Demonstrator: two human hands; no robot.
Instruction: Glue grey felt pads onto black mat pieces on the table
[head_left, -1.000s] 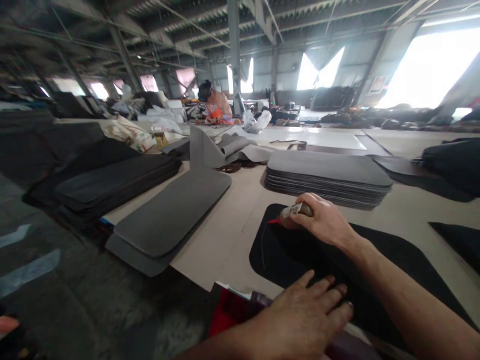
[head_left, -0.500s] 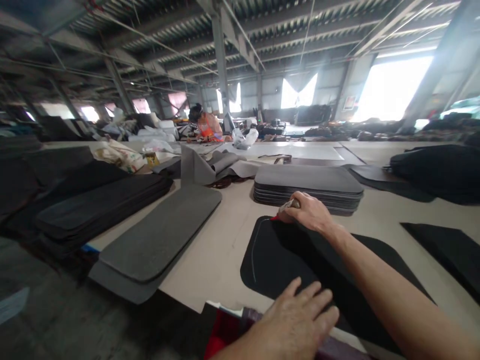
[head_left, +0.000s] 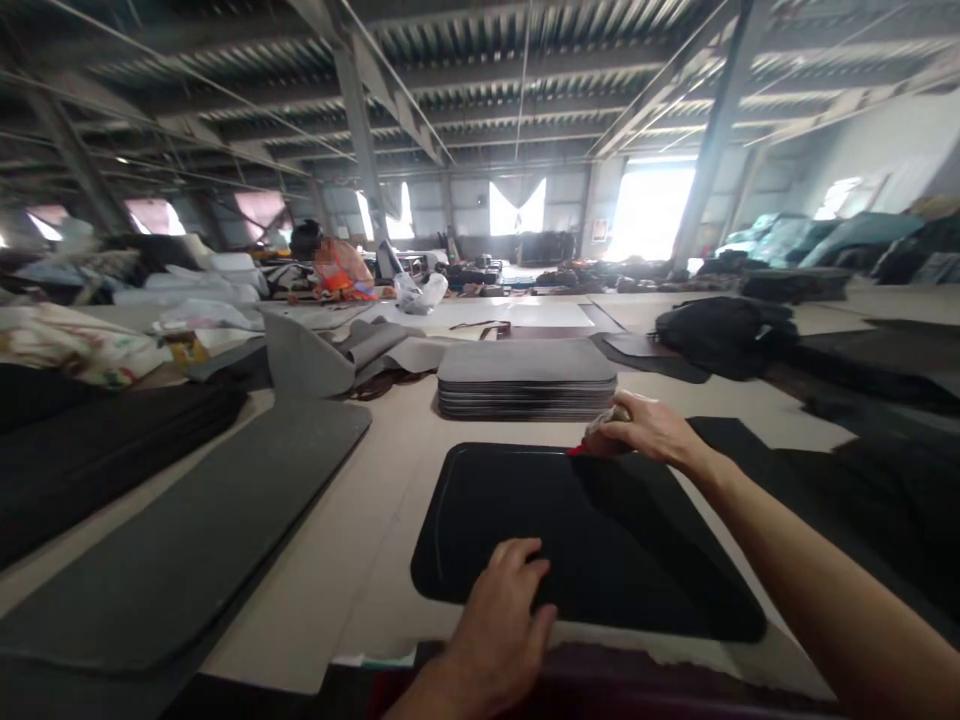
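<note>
A black panel with rounded corners [head_left: 517, 510] lies flat on the pale table [head_left: 382, 530] before me. My right hand [head_left: 651, 430] is closed round a pale squeeze bottle [head_left: 609, 425], whose red tip meets the panel's far edge. A thin, light line runs along the panel's left side and along the far edge up to the tip. My left hand [head_left: 499, 620] rests at the panel's near edge, holding nothing, fingers loosely bent and apart. Just beyond the panel stands a neat stack of grey panels [head_left: 525, 365].
Long dark grey panels [head_left: 202, 520] lie to the left, with a darker pile [head_left: 127, 450] beyond. Loose grey sheets [head_left: 307, 350] curl up behind them. Black bundled material [head_left: 712, 335] sits at the back right. A person in orange [head_left: 341, 272] works further off.
My right hand has moved the bottle rightward along the panel's far edge, and the light line is longer. My left hand has drawn its fingers in. The view has turned right.
</note>
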